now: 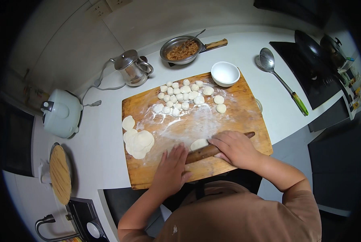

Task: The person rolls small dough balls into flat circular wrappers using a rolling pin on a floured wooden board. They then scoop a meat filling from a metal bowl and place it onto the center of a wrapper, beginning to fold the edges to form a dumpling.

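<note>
A dark wooden rolling pin (204,153) lies slanted across the near part of a floured wooden board (245,117). My right hand (236,149) is closed over it toward its right end, thumb tucked on the near side. At the pin's left end is my left hand (172,167), laid over it with long fingers and the thumb on the near side; the tip there is hidden. Just beyond the pin sits a flattened oval of dough (199,144). Thin round wrappers (139,143) overlap at the board's left. Several small dough pieces (176,97) cluster on its far side.
A white bowl (225,74) stands on the board's far right corner. Behind are a pan of brown filling (183,50) with a spoon and a steel kettle (133,68). A slotted ladle (283,82) lies right, before the black hob (305,76). A pale green appliance (62,113) stands left.
</note>
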Tool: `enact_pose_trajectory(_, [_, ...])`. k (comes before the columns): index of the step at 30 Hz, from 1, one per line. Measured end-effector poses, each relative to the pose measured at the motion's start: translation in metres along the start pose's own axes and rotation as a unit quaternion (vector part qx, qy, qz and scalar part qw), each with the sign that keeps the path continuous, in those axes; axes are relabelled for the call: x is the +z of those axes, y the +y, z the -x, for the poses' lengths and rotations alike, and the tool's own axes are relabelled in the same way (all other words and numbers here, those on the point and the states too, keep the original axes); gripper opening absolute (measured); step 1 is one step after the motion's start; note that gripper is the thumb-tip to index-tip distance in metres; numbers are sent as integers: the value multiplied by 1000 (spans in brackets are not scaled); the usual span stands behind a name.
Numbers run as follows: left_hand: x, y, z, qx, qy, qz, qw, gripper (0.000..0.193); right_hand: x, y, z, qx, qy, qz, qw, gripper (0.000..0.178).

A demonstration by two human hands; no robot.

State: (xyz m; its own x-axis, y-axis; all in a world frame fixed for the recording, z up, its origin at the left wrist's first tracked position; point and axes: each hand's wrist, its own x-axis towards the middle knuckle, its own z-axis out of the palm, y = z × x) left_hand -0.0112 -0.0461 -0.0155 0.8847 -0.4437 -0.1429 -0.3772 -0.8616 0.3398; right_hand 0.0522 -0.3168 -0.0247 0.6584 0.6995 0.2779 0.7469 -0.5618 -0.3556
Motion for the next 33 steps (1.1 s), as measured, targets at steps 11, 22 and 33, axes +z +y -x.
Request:
enact_pose_trajectory(11, [-10, -28, -51, -40, 92, -44, 994, 71, 5, 14, -45, 111, 7, 81, 990, 66])
enact_pose_trajectory(22, [-5, -44, -50, -76, 157, -50, 984, 77, 16, 21, -70, 71, 32, 76, 994, 65])
enact_pose_trajectory(33, [-1, -21, -10, -8, 11, -27, 1000, 85, 2, -19, 0, 77, -37, 28, 996, 74])
